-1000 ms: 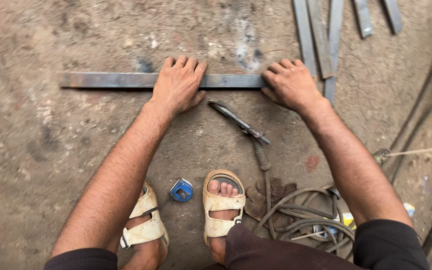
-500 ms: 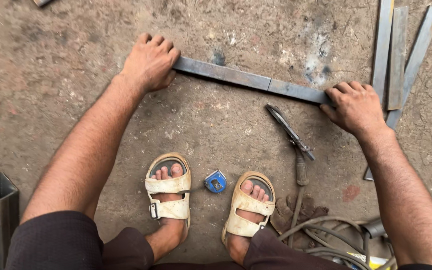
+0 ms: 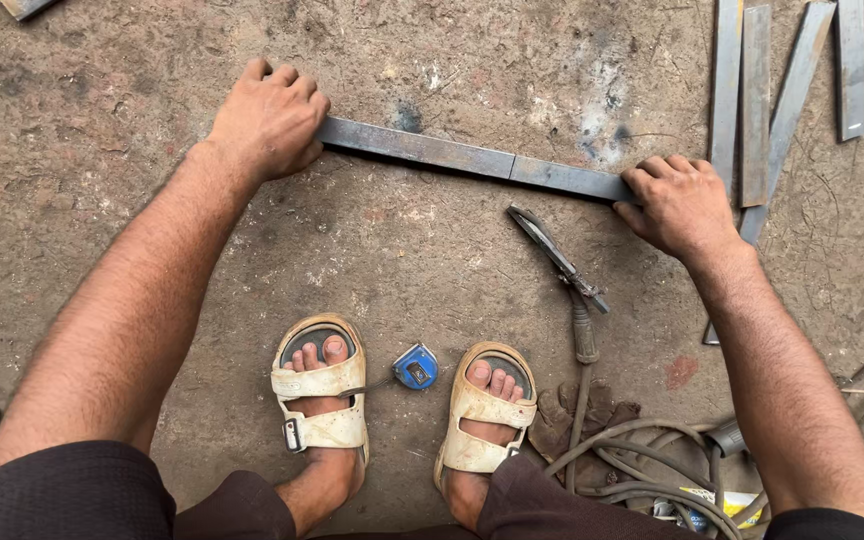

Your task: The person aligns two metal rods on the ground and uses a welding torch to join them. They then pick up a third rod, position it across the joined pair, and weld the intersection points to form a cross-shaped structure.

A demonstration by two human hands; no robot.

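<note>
Hands, left [image 3: 270, 120] and right [image 3: 680, 205], grip opposite ends of grey steel bar [image 3: 472, 160]; blue tape measure [image 3: 415, 367] between sandals.

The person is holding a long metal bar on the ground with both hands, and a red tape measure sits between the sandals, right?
Not quite: in the head view the tape measure is blue, not red. The rest holds: the left hand and right hand hold the long metal bar on the ground, with the tape measure between the sandals.
</note>
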